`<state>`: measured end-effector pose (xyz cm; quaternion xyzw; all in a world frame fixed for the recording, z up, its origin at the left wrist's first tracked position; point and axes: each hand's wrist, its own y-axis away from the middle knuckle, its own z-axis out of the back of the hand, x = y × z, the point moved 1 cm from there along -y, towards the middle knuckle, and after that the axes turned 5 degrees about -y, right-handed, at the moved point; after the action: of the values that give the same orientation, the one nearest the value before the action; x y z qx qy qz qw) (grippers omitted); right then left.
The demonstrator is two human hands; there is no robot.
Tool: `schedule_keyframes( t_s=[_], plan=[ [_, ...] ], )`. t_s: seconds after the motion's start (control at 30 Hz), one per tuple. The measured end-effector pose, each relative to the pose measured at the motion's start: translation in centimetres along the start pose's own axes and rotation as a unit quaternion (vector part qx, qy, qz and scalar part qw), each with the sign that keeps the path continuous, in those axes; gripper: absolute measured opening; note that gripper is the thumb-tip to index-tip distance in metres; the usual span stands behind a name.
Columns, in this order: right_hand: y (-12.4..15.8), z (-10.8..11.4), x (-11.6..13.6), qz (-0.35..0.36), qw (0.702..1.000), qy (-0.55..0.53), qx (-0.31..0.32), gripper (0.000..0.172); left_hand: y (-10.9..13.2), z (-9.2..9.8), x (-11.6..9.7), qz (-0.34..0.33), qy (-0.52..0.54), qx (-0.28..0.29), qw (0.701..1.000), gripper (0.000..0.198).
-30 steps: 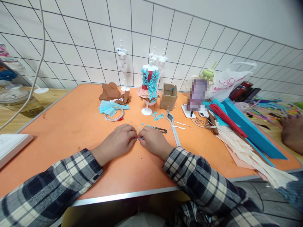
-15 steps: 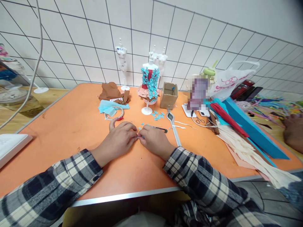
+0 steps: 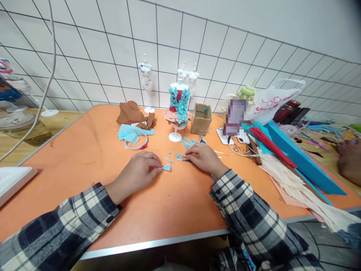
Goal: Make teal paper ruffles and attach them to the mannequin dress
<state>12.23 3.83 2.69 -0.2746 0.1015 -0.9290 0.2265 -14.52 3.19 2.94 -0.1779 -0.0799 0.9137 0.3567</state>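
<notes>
My left hand [image 3: 140,169] rests on the orange table [image 3: 93,150] and pinches a small folded blue paper piece [image 3: 166,167] at its fingertips. My right hand [image 3: 203,157] lies further right, its fingers closed over the small thread snips [image 3: 182,157] lying on the table. Loose blue paper scraps [image 3: 188,142] lie just beyond both hands. Behind them stands a white mini mannequin [image 3: 178,106] dressed in blue, red and pink paper ruffles.
A small cardboard box [image 3: 201,118], brown fabric [image 3: 132,113], a tape ring [image 3: 137,140], a phone on a stand [image 3: 234,117] and blue, red and cream paper sheets [image 3: 284,154] crowd the far and right side. Another person's hand [image 3: 349,160] rests at the right edge.
My hands were together pinching the blue piece; now the right hand has moved right onto the snips while the left keeps the blue piece.
</notes>
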Motion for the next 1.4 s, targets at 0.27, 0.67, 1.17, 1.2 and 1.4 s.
schedule_keyframes(
  t_s=[0.27,0.67,1.17,1.2,1.4],
  plan=[
    [0.1,-0.3,0.6,0.03,0.998,0.061,-0.007,0.021,0.2,0.1,-0.3,0.001,0.033,-0.009,0.999,0.016],
    [-0.4,-1.3,0.2,-0.032,0.987,0.146,0.053,0.012,0.2,0.2,-0.8,-0.003,0.046,-0.005,0.999,0.016],
    [0.2,-3.0,4.7,-0.11,0.92,-0.364,-0.095,0.009,-0.7,0.0,-0.3,0.256,0.267,-0.044,0.928,0.026],
    [0.3,-3.6,5.3,-0.13,0.896,-0.418,-0.069,0.009,-0.8,0.1,-0.4,0.257,0.264,-0.055,0.928,0.025],
    [0.6,-5.6,7.6,-0.206,0.787,-0.58,-0.039,0.025,-0.6,-0.2,-1.3,0.229,0.234,-0.097,0.94,0.024]
  ],
)
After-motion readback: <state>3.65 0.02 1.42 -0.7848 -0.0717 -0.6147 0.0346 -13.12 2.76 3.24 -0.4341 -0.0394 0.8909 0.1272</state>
